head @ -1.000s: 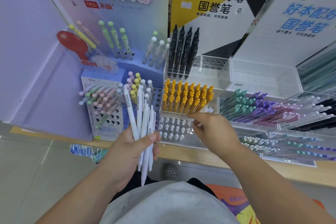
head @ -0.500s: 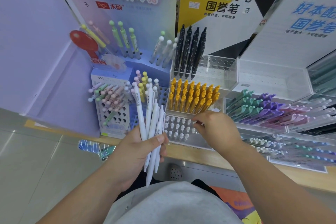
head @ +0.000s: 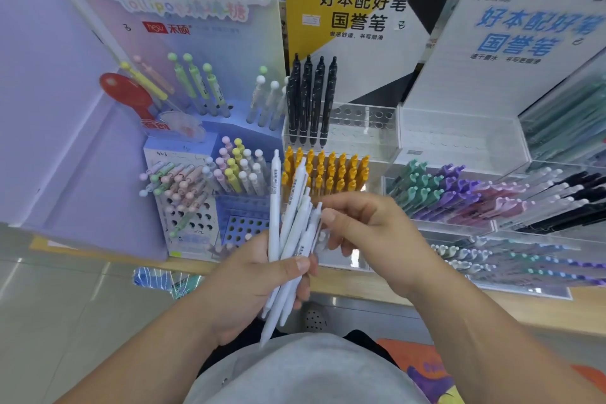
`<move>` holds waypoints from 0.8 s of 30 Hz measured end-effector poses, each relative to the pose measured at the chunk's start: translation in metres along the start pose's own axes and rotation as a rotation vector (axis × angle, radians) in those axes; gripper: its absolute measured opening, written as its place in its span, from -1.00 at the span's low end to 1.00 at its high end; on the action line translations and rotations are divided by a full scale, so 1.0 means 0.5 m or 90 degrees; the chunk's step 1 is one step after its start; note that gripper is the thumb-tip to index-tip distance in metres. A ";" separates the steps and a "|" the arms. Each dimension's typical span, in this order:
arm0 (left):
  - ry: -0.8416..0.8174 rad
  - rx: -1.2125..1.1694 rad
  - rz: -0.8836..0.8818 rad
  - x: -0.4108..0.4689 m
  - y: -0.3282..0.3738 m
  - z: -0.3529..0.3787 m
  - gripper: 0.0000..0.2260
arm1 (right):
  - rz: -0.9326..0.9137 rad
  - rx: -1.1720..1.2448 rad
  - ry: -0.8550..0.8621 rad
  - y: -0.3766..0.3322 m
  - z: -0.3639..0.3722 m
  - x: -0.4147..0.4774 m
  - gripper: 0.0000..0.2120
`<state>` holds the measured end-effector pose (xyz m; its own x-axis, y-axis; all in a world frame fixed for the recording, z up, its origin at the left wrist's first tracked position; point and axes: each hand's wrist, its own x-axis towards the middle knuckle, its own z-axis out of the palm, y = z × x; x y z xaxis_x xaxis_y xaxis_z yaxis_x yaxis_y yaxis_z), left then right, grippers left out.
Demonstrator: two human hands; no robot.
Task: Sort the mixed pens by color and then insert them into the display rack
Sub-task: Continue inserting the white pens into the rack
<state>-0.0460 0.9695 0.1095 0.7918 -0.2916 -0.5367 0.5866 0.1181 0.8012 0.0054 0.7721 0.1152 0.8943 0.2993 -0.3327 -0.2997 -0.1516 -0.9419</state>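
White pens (head: 293, 223) fan from gripping left hand (head: 249, 279); right hand (head: 370, 229) pinches one.

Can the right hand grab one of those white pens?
Probably yes: the right hand is right beside the bunch of white plastic pens gripped low by the left hand, so their tops stick up free.
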 end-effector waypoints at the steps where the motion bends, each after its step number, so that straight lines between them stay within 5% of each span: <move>1: -0.018 -0.002 -0.004 0.003 0.003 0.006 -0.70 | 0.004 0.026 -0.025 -0.002 0.000 -0.005 -0.89; 9: -0.006 0.004 0.000 0.019 0.007 0.036 -0.81 | 0.036 0.128 0.033 0.009 -0.032 -0.017 -0.91; 19: 0.144 -0.035 -0.016 0.034 -0.003 0.028 -0.86 | -0.015 0.175 0.120 -0.010 -0.075 -0.018 -0.92; 24: 0.206 -0.026 0.004 0.037 -0.015 -0.006 -0.83 | -0.062 0.028 0.185 -0.003 -0.120 -0.031 -0.93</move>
<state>-0.0351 0.9662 0.0927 0.8046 0.0252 -0.5932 0.5826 0.1591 0.7970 0.0117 0.7112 0.1246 0.9750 0.0279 -0.2204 -0.2170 -0.0931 -0.9717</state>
